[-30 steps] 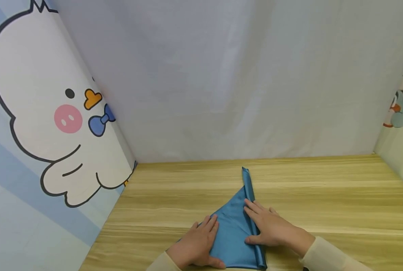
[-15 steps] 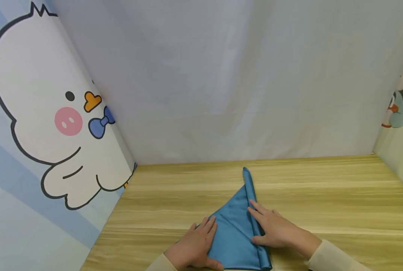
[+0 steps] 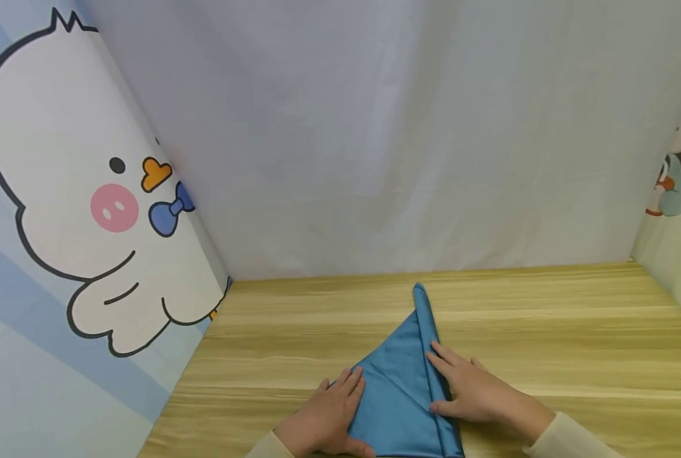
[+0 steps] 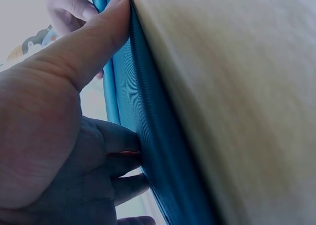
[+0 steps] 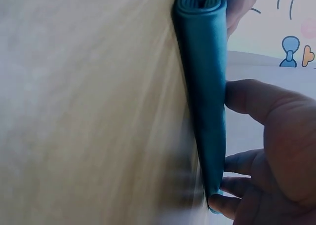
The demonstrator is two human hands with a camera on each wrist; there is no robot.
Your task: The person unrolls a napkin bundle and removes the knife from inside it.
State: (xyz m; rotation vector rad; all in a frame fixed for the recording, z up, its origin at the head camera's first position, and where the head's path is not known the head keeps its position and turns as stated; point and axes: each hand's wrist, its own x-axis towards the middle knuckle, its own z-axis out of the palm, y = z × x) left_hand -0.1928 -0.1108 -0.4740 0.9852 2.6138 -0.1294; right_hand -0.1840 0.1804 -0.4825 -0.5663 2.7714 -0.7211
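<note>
A shiny blue cloth (image 3: pixel 391 401) lies on the wooden table, spread flat on its left part. Its right side is wound into a long narrow roll (image 3: pixel 426 321), whose spiral end shows in the right wrist view as a coiled end (image 5: pixel 201 2). My left hand (image 3: pixel 331 410) rests on the flat part with its fingers extended and its thumb at the near edge. My right hand (image 3: pixel 478 389) touches the top of the roll with thumb and fingertips, the fingers fairly straight and spread. Part of the cloth's left side is hidden under my left hand.
The wood-grain table (image 3: pixel 575 337) stretches around the cloth. A pale grey curtain (image 3: pixel 409 140) hangs along its back edge. On the left stands a cloth panel with a white cartoon bird (image 3: pixel 48 146), and another printed panel (image 3: pixel 678 184) is at the right.
My right hand and the roll have shifted a little to the right, and the flat part of the cloth looks wider. My left hand has stayed nearly in place.
</note>
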